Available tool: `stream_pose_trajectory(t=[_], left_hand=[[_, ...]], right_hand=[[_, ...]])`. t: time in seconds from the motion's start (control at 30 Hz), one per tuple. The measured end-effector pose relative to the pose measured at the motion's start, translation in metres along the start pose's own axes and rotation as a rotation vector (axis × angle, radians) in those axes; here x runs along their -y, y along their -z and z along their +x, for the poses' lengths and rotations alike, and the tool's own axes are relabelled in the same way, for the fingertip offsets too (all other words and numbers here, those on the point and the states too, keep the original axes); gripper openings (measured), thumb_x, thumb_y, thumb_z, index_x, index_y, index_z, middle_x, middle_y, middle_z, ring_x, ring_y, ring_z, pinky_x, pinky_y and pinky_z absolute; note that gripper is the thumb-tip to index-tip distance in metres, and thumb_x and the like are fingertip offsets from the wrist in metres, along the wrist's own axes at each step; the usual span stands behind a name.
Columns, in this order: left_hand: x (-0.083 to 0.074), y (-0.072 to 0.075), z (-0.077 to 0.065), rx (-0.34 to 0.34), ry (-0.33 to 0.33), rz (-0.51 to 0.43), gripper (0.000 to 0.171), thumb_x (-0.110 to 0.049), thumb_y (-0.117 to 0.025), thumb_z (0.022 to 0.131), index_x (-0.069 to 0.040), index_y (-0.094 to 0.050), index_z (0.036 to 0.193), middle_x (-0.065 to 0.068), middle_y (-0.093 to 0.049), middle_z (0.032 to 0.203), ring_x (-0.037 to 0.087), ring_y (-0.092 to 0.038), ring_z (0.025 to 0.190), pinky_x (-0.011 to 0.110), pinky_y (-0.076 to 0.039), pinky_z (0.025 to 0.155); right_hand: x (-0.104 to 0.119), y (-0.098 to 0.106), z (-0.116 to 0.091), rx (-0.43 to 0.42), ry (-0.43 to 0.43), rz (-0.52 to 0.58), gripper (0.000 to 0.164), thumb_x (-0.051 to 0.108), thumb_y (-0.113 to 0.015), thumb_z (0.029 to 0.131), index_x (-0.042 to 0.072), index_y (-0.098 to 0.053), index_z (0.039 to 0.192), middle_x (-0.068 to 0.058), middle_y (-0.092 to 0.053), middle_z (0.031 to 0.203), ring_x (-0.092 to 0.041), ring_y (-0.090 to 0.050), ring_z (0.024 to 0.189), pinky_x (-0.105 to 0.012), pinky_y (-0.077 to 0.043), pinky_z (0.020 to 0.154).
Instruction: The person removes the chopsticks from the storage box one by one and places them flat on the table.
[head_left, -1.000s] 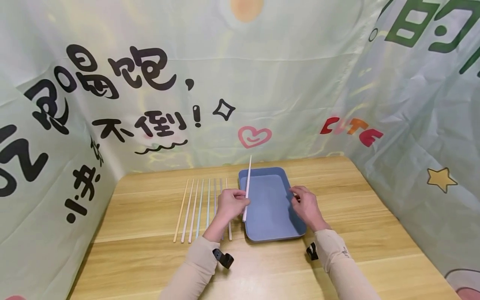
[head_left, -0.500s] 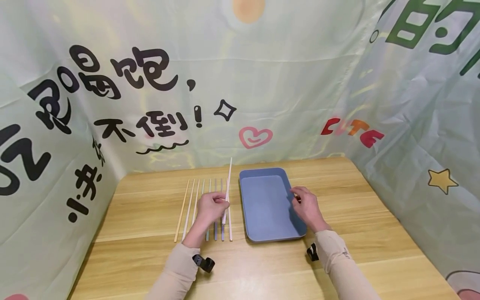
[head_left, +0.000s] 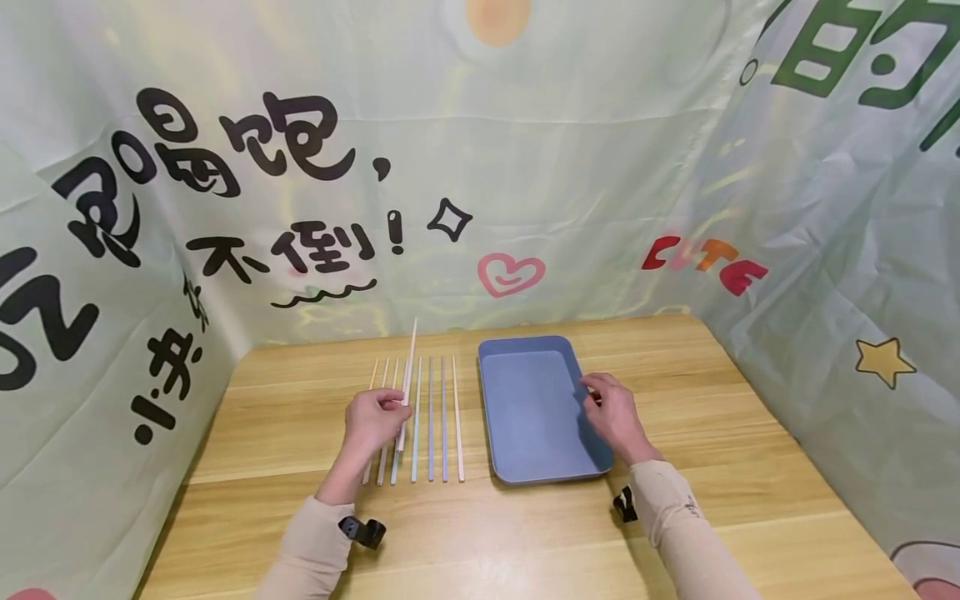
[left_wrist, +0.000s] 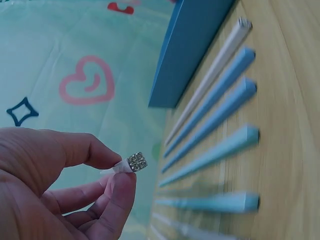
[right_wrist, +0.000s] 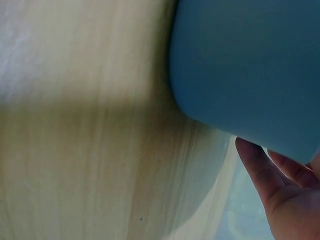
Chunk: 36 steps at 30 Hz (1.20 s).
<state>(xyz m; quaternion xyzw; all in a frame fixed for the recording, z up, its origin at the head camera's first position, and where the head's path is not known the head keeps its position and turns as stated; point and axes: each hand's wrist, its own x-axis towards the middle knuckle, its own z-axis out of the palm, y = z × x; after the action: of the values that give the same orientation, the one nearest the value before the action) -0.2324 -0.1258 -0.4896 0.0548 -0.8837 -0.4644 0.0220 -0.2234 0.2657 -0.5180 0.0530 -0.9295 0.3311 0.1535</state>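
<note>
My left hand [head_left: 378, 415] pinches a pale pinkish-white chopstick [head_left: 412, 346] between thumb and fingertips, over a row of chopsticks. In the left wrist view its patterned silver end cap [left_wrist: 138, 162] pokes out past the fingertips. Beneath lie several chopsticks side by side: a purple chopstick [head_left: 444, 417], a light blue chopstick [head_left: 416, 433] and a pale chopstick [head_left: 457, 417] at the right end among them. The left hand covers parts of those on the left. At the right rim of a blue rectangular tray [head_left: 525, 477], my right hand [head_left: 617, 417] rests its fingertips against the side.
Both things stand on a wooden table [head_left: 517, 542], the tray just right of the chopstick row. A printed cloth [head_left: 420, 133] encloses the table at the back and both sides. A small black device [head_left: 363, 532] sits at the left wrist.
My left hand has carried the pale chopstick leftward, from the tray's left edge across to the left part of the row. The right hand has stayed at the tray's rim.
</note>
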Motion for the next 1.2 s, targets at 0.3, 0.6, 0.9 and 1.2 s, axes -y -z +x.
stream_pose_trajectory(t=[0.3, 0.6, 0.9, 1.2], left_hand=[[0.024, 0.025, -0.003, 0.014, 0.067, 0.045, 0.033, -0.011, -0.072, 0.085, 0.000, -0.078, 0.116, 0.013, -0.076, 0.096, 0.018, -0.070, 0.079, 0.024, -0.053, 0.062], [0.046, 0.040, -0.008, 0.013, 0.094, 0.110, 0.035, -0.013, -0.073, 0.085, 0.000, -0.078, 0.117, 0.013, -0.078, 0.097, 0.022, -0.071, 0.085, 0.027, -0.052, 0.065], [0.059, 0.051, -0.009, 0.010, 0.116, 0.178, 0.034, -0.015, -0.075, 0.086, -0.001, -0.078, 0.117, 0.009, -0.077, 0.093, 0.020, -0.069, 0.080, 0.028, -0.048, 0.063], [0.066, 0.056, -0.012, 0.004, 0.130, 0.244, 0.032, -0.014, -0.073, 0.086, 0.000, -0.078, 0.115, 0.010, -0.077, 0.092, 0.018, -0.065, 0.072, 0.029, -0.044, 0.057]], right_hand=[[0.003, 0.000, 0.000, 0.009, -0.004, -0.002, 0.033, -0.011, -0.059, 0.093, -0.014, -0.068, 0.125, -0.031, -0.065, 0.131, -0.043, -0.073, 0.100, -0.052, -0.063, 0.084], [0.003, -0.001, 0.001, 0.007, 0.012, -0.009, 0.033, -0.009, -0.059, 0.094, -0.015, -0.068, 0.125, -0.031, -0.065, 0.130, -0.043, -0.073, 0.099, -0.052, -0.063, 0.083], [0.001, -0.001, 0.001, 0.004, 0.004, -0.004, 0.032, -0.010, -0.059, 0.094, -0.014, -0.068, 0.125, -0.030, -0.065, 0.132, -0.043, -0.073, 0.101, -0.052, -0.063, 0.085], [0.000, -0.003, 0.000, -0.008, 0.009, -0.008, 0.032, -0.010, -0.059, 0.094, -0.014, -0.069, 0.124, -0.030, -0.065, 0.130, -0.043, -0.073, 0.100, -0.052, -0.063, 0.084]])
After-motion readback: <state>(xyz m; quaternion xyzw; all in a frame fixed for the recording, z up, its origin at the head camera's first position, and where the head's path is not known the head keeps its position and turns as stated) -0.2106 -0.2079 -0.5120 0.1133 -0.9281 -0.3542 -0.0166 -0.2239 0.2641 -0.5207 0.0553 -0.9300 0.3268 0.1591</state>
